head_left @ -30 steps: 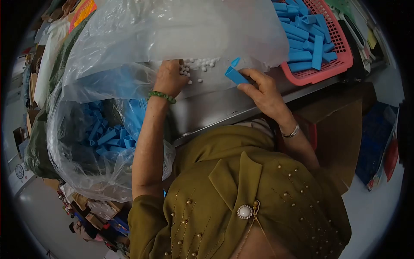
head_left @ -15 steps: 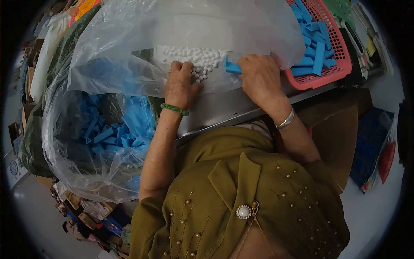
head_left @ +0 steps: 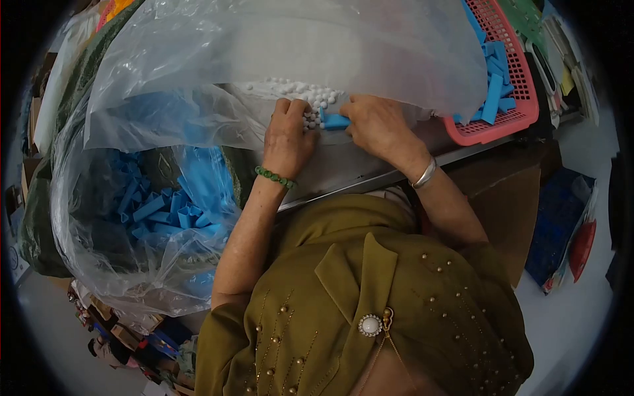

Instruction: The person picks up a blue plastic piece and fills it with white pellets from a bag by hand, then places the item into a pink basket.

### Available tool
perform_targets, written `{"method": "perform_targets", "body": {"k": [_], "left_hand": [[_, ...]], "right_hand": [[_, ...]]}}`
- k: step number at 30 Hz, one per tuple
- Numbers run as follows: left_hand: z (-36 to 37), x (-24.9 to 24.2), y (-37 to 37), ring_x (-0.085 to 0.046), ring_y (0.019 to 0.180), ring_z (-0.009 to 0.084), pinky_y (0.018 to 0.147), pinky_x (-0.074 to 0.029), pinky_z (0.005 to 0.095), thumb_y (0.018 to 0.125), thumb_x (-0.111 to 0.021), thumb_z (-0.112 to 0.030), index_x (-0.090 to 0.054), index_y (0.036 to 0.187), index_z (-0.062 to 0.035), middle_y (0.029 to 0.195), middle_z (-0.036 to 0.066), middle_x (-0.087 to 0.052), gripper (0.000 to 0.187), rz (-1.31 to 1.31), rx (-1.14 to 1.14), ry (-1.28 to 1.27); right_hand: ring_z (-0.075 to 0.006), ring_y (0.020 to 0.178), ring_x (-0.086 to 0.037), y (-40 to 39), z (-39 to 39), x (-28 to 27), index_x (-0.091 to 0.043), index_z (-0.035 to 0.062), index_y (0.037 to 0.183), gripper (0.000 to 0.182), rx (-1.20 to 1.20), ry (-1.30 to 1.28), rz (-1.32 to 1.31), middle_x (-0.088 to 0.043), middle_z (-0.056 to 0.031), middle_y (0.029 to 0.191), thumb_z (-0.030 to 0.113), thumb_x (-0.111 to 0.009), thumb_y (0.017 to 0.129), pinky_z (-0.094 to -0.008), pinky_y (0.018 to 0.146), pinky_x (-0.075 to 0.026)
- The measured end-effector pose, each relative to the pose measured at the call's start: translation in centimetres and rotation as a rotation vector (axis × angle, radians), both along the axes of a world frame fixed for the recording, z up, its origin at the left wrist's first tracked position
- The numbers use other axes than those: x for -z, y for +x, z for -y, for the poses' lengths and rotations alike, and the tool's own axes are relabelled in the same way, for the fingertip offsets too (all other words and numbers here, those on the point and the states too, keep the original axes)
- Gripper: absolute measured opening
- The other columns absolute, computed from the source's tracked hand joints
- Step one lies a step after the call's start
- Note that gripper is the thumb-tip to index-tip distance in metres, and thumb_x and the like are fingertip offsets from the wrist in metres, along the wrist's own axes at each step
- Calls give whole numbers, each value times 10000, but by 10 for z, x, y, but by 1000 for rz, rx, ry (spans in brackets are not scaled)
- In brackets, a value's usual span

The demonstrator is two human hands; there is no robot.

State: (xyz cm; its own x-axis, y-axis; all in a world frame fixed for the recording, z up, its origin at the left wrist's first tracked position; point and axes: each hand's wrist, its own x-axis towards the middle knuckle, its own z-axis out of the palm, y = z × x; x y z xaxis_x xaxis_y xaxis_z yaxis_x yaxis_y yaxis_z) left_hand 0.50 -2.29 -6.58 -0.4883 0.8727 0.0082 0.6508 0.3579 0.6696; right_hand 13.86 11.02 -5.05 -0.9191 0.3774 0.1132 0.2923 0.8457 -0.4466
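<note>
Blue angular piece (head_left: 336, 121) in right hand (head_left: 381, 127), beside round white pellets (head_left: 319, 96).

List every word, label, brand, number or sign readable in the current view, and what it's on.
None can be read.
Blue piece in the right hand: no lettering visible.
Pink basket: none visible.
Clear plastic bag: none visible.
Dark blue bag at right: any print too blurred to read.
Background shelves, lower left: too small to read.

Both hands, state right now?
Left hand: fingers curled at the white beads; grip can't be told.
Right hand: closed, holding a blue piece.
</note>
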Motion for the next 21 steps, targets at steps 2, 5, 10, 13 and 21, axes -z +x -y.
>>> {"method": "perform_targets", "body": {"k": [2, 5, 10, 13, 21], "left_hand": [[0, 4, 2, -588, 824, 289, 734, -488, 367, 667, -688, -3, -546, 1016, -27, 976, 138, -555, 378, 33, 0, 18], [0, 10, 4, -588, 767, 283, 704, -490, 364, 668, -657, 36, -560, 988, -23, 889, 127, -567, 339, 61, -34, 87], [7, 14, 0, -624, 788, 166, 709, -505, 286, 718, -633, 62, -592, 1011, -9, 907, 82, -619, 304, 199, -90, 99], [9, 3, 3, -612, 733, 273, 653, -494, 338, 729, -596, 78, -609, 939, -22, 907, 124, -606, 233, 627, -199, 197], [-9, -63, 17, -655, 786, 136, 695, -515, 273, 776, -652, 50, -628, 998, 10, 933, 69, -663, 227, 15, 81, 197]], "right_hand": [[-356, 781, -620, -3, 5, 0, -611, 37, 689, 58, -5, -7, 27, -608, -157, 689, -5, -603, 649, -440, 685, -487], [-351, 792, -616, -7, 11, 1, -608, 35, 691, 54, 6, -76, 44, -610, -150, 701, -3, -608, 653, -433, 692, -489], [-335, 833, -592, -3, 20, 8, -621, 51, 874, 191, 84, -142, -34, -560, -114, 846, 28, -675, 693, -438, 697, -473], [-334, 818, -591, 4, 19, -1, -638, 45, 939, 242, 134, -280, -112, -586, -121, 859, 33, -680, 701, -424, 694, -466], [-326, 769, -594, 18, 16, -5, -642, 45, 964, 236, 225, -589, -250, -572, -136, 767, 65, -684, 732, -407, 654, -463]]}}
